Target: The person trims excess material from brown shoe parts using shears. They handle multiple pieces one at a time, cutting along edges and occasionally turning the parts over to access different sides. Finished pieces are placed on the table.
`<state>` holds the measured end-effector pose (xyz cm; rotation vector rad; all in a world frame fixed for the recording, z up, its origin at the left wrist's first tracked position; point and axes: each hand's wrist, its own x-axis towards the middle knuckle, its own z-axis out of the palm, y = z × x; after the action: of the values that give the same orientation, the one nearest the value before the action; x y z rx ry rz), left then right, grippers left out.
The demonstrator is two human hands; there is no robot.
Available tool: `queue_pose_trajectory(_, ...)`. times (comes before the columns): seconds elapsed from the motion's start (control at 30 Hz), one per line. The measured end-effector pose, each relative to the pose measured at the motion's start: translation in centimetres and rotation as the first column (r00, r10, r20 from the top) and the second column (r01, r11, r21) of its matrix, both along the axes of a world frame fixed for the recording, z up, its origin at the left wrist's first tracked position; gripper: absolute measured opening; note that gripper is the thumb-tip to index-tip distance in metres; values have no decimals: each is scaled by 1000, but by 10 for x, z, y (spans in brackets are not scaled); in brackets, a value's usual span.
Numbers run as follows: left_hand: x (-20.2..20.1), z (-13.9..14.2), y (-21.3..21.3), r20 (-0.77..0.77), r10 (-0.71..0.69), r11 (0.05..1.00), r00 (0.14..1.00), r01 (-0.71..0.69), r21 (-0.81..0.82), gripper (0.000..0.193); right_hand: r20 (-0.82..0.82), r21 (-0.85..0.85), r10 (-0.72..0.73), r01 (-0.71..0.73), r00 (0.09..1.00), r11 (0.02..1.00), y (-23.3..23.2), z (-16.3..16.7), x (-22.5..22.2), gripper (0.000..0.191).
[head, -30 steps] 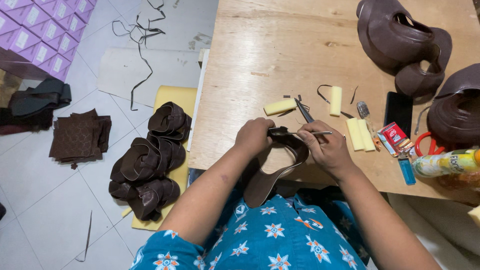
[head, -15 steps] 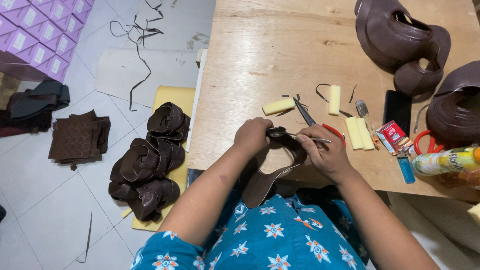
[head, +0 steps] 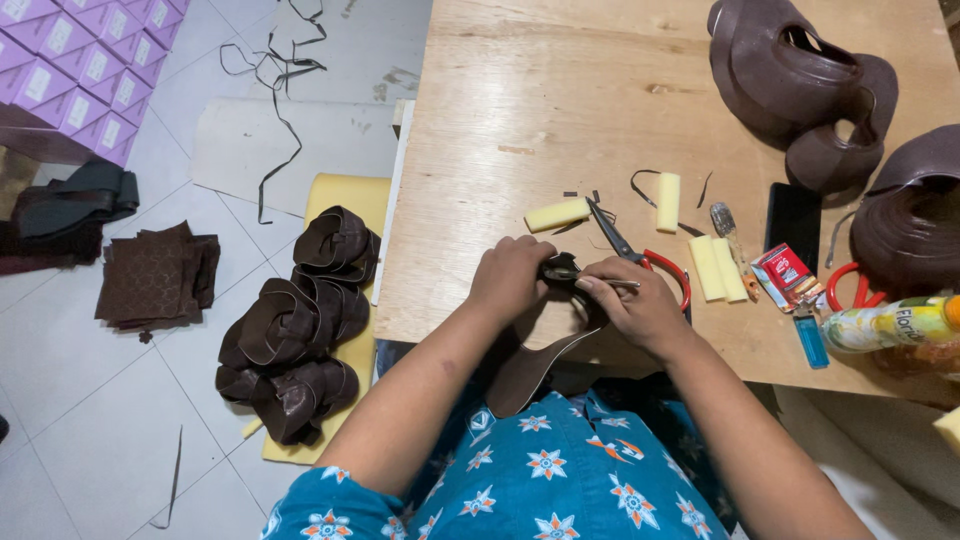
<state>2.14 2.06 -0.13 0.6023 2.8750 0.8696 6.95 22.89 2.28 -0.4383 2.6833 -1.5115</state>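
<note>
My left hand (head: 512, 276) grips the folded dark end of a brown leather piece (head: 528, 366) at the near edge of the wooden table (head: 560, 110). The leather hangs down over my lap. My right hand (head: 637, 304) pinches the same folded end and holds a thin metal tool against it. Red-handled scissors (head: 640, 254) lie on the table just behind my right hand.
Yellow foam blocks (head: 556, 213) and a pair of blocks (head: 717, 267), a black phone (head: 795, 218), a small red box, a blue lighter and a yellow bottle (head: 890, 324) lie at right. Brown leather shapes (head: 795, 75) stand at the back right. Folded leather pieces (head: 300, 320) are piled on the floor.
Both hands have stayed at the table's near edge, working the folded end of the leather; the right hand has shifted slightly down and turned over it.
</note>
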Motion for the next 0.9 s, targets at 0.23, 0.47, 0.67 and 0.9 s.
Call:
queue_pose_trajectory(0.23, 6, -8, -2, -115, -11, 1000, 993, 14, 24, 22, -56, 3, -98, 98, 994, 995, 11, 3, 10, 14)
queue_pose_trajectory(0.47, 6, -14, 0, -131, -20, 1000, 991, 21, 5, 16, 36, -35, -94, 96, 995, 995, 9, -2, 6, 16)
queue_pose_trajectory(0.67, 6, -13, 3, -114, -11, 999, 993, 7, -35, 11, 192, -43, -227, 239, 955, 970, 9, -2, 1, 19)
queue_pose_trajectory(0.9, -7, -10, 10, 10, 112, 993, 994, -112, 32, 24, -57, -189, -170, 157, 984, 969, 12, 5, -15, 18)
